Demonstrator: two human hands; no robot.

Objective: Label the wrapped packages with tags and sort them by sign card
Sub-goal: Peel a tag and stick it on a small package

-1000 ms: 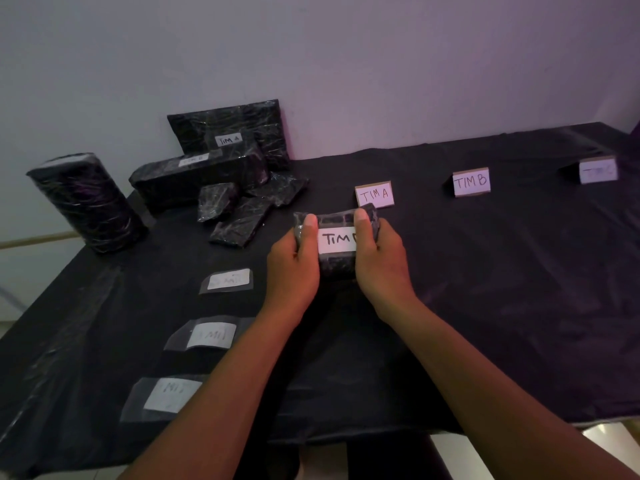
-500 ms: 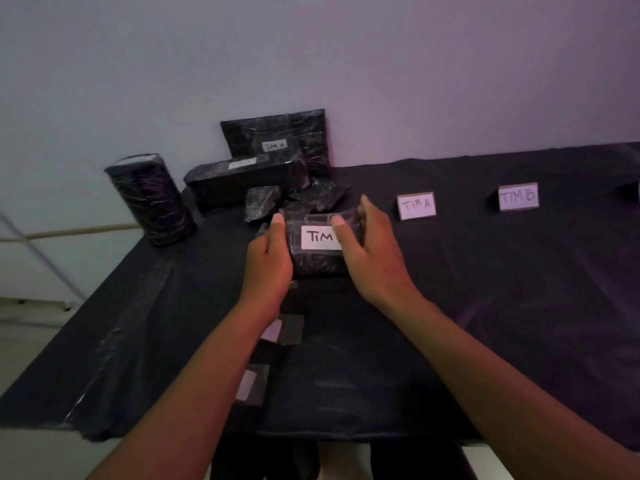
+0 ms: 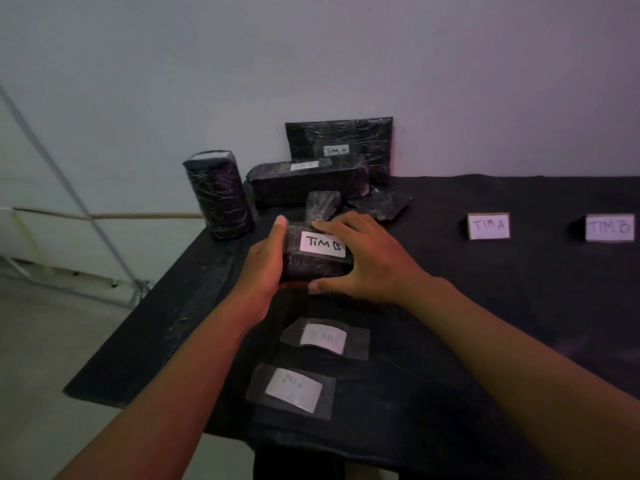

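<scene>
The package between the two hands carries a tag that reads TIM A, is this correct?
Not quite. In the head view, the tag on the package between the left hand and right hand reads TIM B, not TIM A.

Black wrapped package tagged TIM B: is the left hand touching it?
Touching. The head view shows the left hand gripping the package by its left side.

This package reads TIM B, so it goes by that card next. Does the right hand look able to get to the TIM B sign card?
Probably yes: bare cloth lies between the right hand and the TIM B sign card.
</scene>
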